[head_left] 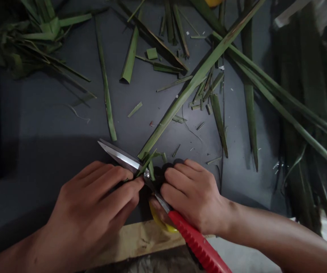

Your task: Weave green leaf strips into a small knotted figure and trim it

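Observation:
A pair of scissors (199,242) with a red handle lies diagonally under my hands, its silver blades pointing to the upper left. Fingers curled, my right hand (193,195) is closed around the scissors near the base of the handle; part of its thumb shows beside a yellow part (166,227). My left hand (93,206) is closed at the blades, its fingertips pinching a small folded green leaf strip (148,165) by the pivot. Fingers hide part of that strip. Just beyond the blades is the lower end of a long leaf strip (186,94).
Cut leaf pieces (129,60) and small scraps lie scattered over the dark table (52,110). A leaf heap (29,38) sits at the far left. Long leaves (291,106) cross the right side, near hanging dark leaves (302,151). A wooden edge (123,242) runs along the front.

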`<state>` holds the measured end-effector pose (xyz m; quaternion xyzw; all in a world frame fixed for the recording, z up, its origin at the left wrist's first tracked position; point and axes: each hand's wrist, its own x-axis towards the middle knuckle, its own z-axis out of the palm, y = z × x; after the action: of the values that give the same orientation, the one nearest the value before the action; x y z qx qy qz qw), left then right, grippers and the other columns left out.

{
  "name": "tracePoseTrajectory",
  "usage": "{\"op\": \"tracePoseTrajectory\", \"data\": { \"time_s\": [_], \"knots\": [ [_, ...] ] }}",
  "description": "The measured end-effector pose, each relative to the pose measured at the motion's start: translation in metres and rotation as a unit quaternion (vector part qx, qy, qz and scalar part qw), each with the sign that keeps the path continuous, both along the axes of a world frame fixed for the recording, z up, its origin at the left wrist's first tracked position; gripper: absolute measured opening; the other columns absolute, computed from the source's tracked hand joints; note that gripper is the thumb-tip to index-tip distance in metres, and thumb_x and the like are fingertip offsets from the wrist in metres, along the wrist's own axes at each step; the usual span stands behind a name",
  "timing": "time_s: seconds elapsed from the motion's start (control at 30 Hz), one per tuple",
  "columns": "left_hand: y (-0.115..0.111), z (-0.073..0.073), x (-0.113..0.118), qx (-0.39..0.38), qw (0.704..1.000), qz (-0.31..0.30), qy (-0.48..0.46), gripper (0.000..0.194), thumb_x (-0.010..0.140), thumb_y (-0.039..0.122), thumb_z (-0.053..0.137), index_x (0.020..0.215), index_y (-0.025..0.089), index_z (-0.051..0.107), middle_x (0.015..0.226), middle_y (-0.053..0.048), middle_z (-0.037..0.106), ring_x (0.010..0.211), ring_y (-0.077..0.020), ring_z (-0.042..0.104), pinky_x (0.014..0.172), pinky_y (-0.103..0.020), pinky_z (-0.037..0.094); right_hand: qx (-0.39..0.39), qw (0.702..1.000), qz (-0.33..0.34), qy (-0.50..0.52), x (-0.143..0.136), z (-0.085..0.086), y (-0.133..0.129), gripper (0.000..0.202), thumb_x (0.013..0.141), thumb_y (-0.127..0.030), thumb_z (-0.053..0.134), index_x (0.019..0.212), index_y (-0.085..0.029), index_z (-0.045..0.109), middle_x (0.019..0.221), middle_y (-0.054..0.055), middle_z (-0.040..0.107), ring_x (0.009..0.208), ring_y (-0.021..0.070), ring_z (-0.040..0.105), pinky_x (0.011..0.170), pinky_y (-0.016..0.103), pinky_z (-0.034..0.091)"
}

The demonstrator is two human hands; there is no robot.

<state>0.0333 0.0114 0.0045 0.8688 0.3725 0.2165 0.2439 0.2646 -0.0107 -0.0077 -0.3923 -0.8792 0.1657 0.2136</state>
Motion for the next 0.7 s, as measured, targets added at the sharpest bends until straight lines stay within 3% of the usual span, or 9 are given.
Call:
{"op": "tracePoseTrajectory", "data": {
  "time_s": [0.13, 0.47, 0.7],
  "knots": [
    [0.0012, 0.0021, 0.0038, -0.004, 1.000, 0.008, -0.003, 0.024, 0.104, 0.010, 0.056, 0.088, 0.021, 0.069, 0.083, -0.001, 0.075, 0.072, -0.0167, 0.069, 0.068, -0.036, 0.051, 0.006, 1.000, -0.002, -0.012, -0.0023, 0.0016, 0.0003, 0.044, 0.107, -0.029, 0.056, 0.064, -0.022, 0.057, 0.064, 0.000, 0.048, 0.062, 0.0191, 0.037, 0.060, 0.037, 0.027],
    [-0.0021, 0.0009, 0.0002, -0.028, 1.000, 0.001, -0.009, 0.016, 0.106, 0.013, 0.057, 0.104, 0.021, 0.070, 0.088, 0.000, 0.076, 0.078, -0.0160, 0.072, 0.070, -0.037, 0.052, -0.036, 0.999, -0.007, 0.039, -0.0003, 0.0029, 0.0049, 0.045, 0.106, -0.028, 0.054, 0.062, -0.022, 0.058, 0.062, -0.001, 0.048, 0.058, 0.0170, 0.037, 0.059, 0.036, 0.030],
    [0.0021, -0.0004, 0.0010, -0.020, 1.000, 0.001, -0.014, 0.018, 0.105, 0.012, 0.057, 0.097, 0.021, 0.071, 0.086, 0.000, 0.076, 0.073, -0.0162, 0.072, 0.069, -0.037, 0.051, -0.016, 1.000, 0.001, 0.009, -0.0009, 0.0030, 0.0029, 0.042, 0.104, -0.024, 0.057, 0.062, -0.021, 0.059, 0.061, 0.000, 0.048, 0.059, 0.0181, 0.037, 0.058, 0.038, 0.028]
  ]
}}
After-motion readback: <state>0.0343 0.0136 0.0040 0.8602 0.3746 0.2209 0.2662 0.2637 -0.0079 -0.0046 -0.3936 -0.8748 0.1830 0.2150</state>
